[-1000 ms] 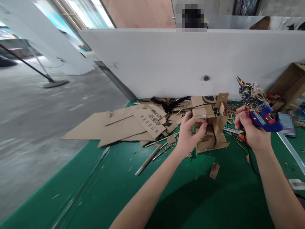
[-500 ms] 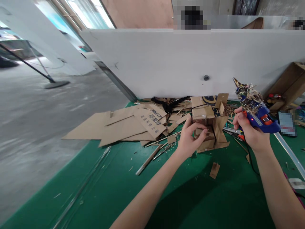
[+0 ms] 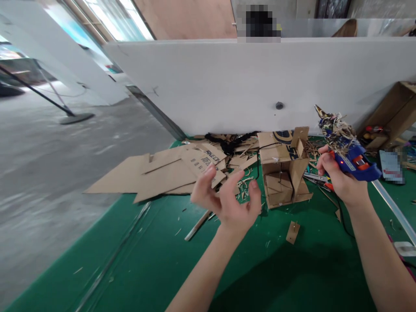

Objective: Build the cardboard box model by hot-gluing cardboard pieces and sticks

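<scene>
— So, your left hand (image 3: 227,200) hangs open and empty, fingers spread, just left of the upright cardboard box model (image 3: 283,171).
— Yes; your right hand (image 3: 338,180) grips the glue gun (image 3: 354,157), nozzle up, just right of it. Green worktop (image 3: 276,268), cardboard sheets (image 3: 156,173), white partition (image 3: 227,82) behind.

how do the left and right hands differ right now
The left hand is open and empty, fingers spread; the right hand is shut around a blue glue gun. The left hand is left of the cardboard box, the right hand on its right. Both are bare and clear of the box.
</scene>
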### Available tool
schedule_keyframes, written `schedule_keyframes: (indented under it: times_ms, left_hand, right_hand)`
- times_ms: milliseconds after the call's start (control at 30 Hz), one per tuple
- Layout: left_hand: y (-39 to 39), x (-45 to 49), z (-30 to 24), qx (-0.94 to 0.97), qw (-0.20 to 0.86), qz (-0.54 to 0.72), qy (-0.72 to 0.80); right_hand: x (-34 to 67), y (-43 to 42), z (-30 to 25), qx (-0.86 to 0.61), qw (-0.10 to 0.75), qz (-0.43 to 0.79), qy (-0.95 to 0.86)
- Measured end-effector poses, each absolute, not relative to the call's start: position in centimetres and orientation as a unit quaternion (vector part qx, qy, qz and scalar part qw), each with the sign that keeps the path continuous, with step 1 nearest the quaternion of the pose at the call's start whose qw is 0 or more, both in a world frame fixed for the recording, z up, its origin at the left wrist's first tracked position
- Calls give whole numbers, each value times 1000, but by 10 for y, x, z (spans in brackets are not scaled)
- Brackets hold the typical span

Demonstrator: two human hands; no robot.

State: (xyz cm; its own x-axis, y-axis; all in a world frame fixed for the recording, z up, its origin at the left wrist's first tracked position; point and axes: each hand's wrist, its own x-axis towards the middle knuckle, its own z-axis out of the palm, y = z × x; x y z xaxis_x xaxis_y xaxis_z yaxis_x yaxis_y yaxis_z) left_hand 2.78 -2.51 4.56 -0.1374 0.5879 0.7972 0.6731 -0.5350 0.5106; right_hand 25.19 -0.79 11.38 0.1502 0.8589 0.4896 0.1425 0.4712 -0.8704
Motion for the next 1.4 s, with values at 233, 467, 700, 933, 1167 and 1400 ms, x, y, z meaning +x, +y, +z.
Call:
schedule_keyframes:
  times_ms: [233, 467, 700, 933, 1167, 1400]
  left_hand:
    - [-27, 66, 77, -687, -138, -514, -494]
    - [3, 87, 86, -564, -244, -613, -496]
    - [14, 90, 82, -561, -191, -611, -524]
    - [13, 89, 66, -581, -176, -586, -537]
    - [4, 88, 40, -601, -168, -583, -520]
    - [6, 86, 37, -597, -227, -583, -502]
  right_hand:
    - [251, -8, 113, -428, 633, 285, -579]
    - [254, -8, 109, -425, 624, 304, -581]
    - [256, -8, 106, -431, 605, 307, -595]
    - [258, -7, 104, -436, 594, 285, -614]
    - [256, -7, 106, -431, 590, 265, -629]
    - [254, -8, 106, -438, 575, 252, -643]
